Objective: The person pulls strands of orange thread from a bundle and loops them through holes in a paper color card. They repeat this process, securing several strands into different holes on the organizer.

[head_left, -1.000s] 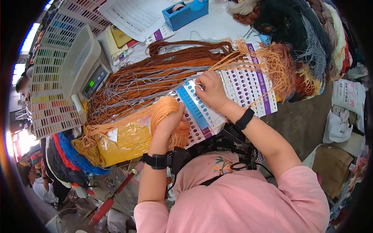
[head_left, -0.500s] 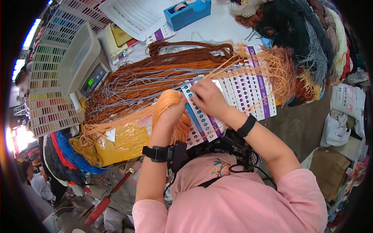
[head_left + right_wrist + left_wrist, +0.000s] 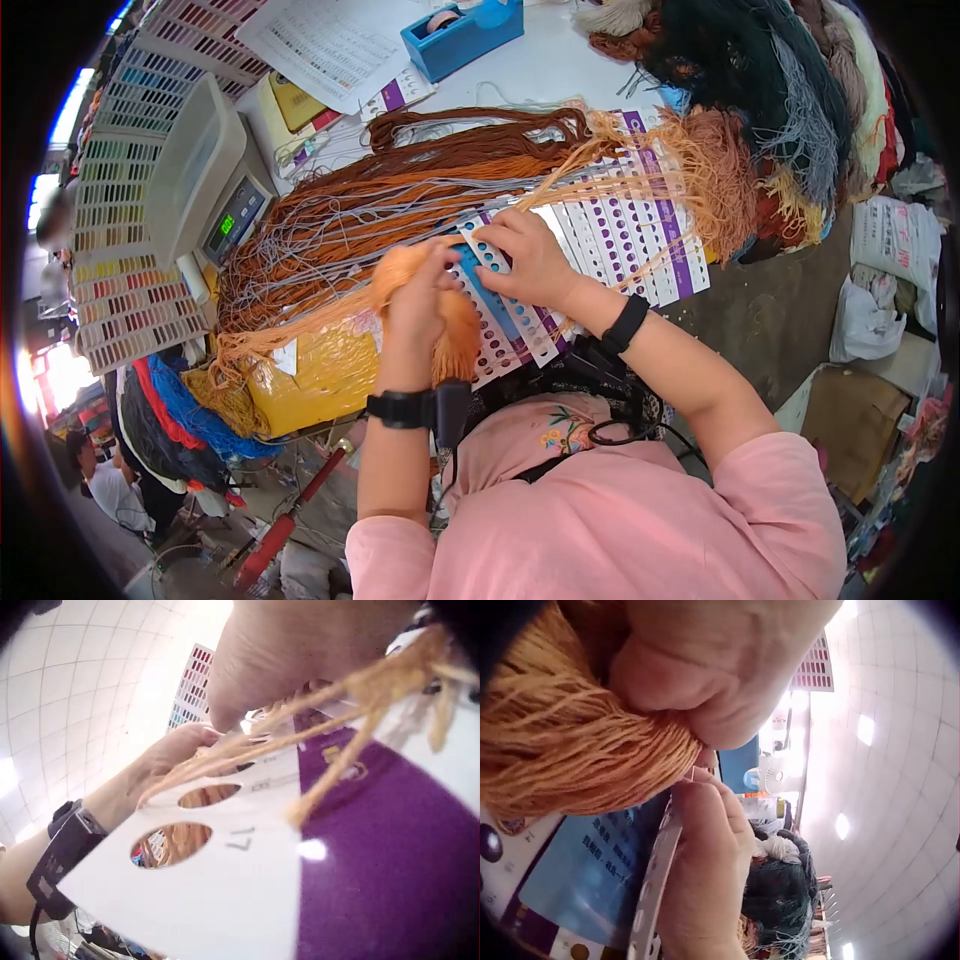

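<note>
A thick hank of peach yarn (image 3: 456, 330) hangs over my left hand (image 3: 418, 300), whose curled fingers grip it in the left wrist view, hand (image 3: 705, 667) and yarn (image 3: 577, 742) together. My right hand (image 3: 535, 262) pinches the top end of a white card strip with a row of holes (image 3: 527, 322), close to the left fingertips. Seen from the right wrist, the strip (image 3: 262, 900) is marked 17 and has peach threads (image 3: 315, 731) across it. Below lies a blue panel (image 3: 492, 300) on a punched card.
Brown, orange and grey yarn (image 3: 330, 225) covers the middle of the table. Around it are a scale (image 3: 235, 220), a blue tape dispenser (image 3: 462, 40), a yellow packet (image 3: 320, 375), more punched cards (image 3: 665, 235) and dark hanks (image 3: 730, 100). A person sits at lower left (image 3: 112, 490).
The punched strip has come down over the blue panel, with my right hand pinching its end lower and further left. My left fingers have lifted and spread somewhat beside it.
</note>
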`<state>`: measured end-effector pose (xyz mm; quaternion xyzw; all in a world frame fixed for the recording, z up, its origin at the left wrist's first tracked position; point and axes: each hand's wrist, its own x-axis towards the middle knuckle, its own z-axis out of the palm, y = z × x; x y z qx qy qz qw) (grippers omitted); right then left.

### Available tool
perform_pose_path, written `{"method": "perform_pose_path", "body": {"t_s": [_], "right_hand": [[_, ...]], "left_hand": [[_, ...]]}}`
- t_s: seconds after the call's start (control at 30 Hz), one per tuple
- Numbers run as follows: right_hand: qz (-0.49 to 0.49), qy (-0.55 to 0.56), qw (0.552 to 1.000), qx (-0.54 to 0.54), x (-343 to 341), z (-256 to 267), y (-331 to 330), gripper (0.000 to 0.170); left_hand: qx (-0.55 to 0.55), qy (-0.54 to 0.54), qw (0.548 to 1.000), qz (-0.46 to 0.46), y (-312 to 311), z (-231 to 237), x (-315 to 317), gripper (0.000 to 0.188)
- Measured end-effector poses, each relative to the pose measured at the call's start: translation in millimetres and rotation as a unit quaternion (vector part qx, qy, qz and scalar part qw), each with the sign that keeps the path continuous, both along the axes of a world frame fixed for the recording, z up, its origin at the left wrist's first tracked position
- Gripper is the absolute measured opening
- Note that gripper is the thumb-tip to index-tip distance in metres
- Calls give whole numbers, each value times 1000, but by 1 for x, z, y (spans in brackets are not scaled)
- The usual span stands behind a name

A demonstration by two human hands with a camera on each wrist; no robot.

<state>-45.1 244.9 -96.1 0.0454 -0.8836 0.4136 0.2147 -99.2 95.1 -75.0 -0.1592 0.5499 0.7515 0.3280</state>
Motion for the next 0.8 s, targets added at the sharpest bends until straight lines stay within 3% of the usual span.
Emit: {"method": "perform_pose_path", "body": {"t_s": [0.03, 0.07, 0.13, 0.17, 0.27, 0.3, 0.33, 0.4, 0.43, 0.47, 0.5, 0.57, 0.63, 0.7, 0.8], "right_hand": [[-7, 4, 1000, 5, 1, -2, -1, 27], [-11, 7, 1000, 6, 2, -5, -1, 24], [-8, 15, 1000, 9, -2, -11, 0, 18], [-6, 11, 1000, -22, -3, -12, 0, 15], [-12, -11, 991, -129, -3, -10, 2, 12], [-23, -24, 983, -179, -3, -5, 1, 11], [-34, -37, 972, -228, -3, -2, 1, 11], [-19, -37, 988, -151, -4, -7, 3, 18], [-27, -21, 995, -92, -6, -6, 0, 22], [-36, -7, 999, -34, -5, -5, -2, 26], [-12, -60, 998, 0, -3, -2, -2, 34], [-28, -94, 995, 5, -2, 0, -7, 33], [-27, -94, 995, 4, -3, -1, -9, 33], [-44, -83, 994, 47, -3, 1, -10, 33], [-53, -80, 993, 67, -3, 2, -10, 33]], "left_hand": [[39, -44, 998, 39, -10, 6, -2, 19], [161, -106, 981, 31, -21, 7, -4, 21], [396, -222, 891, 23, -35, 14, -5, 23], [401, -190, 896, 19, -34, 18, -2, 24], [328, -150, 920, -150, -17, 12, -16, 26], [172, -96, 962, -188, -5, 8, -13, 24], [77, -46, 973, -214, 3, 8, -10, 23], [-118, 55, 956, -261, 16, 12, -3, 21], [-97, 105, 963, -228, 6, 4, -6, 18], [-106, 71, 975, -182, -9, 3, -10, 18], [-115, 38, 984, -135, -23, 11, -14, 19], [-144, -56, 988, -19, -61, 50, -23, 18], [-11, -120, 992, 47, -140, 48, -43, 20], [141, -91, 986, 15, -209, 54, -55, 25], [193, -57, 974, 102, -246, 88, -67, 20]]}}
